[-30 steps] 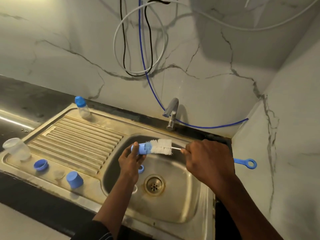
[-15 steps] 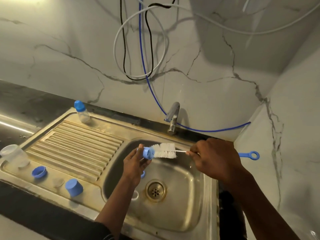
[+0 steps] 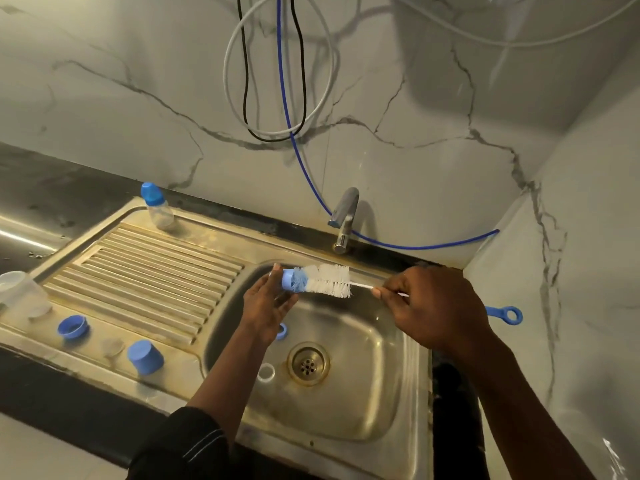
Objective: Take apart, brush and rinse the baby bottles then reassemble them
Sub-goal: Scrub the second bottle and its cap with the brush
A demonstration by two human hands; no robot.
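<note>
A small blue bottle ring [image 3: 287, 280] is hanging above the sink [image 3: 374, 393], with the white bristles of the bottle brush [image 3: 329, 280] sitting in its open end. The left hand [image 3: 266, 306] is pinching the ring in its grip. The right hand [image 3: 436, 306] is holding its grip tight round the brush's thin wire stem.

Left arm: a black sleeve [image 3: 187, 445] covers the upper part, seen at the lower edge of the view. Its fabric is smooth and faintly glossy, and it is crossed near the hem by two thin, pale, parallel lines — stitching or piping, too small to tell which. The hem is rounded and slightly bunched. Beyond it the left forearm [image 3: 228, 368] and left hand [image 3: 266, 306] are bare. Right arm: the right forearm [image 3: 519, 403] and right hand [image 3: 433, 310] are bare to the frame's edge.
</note>
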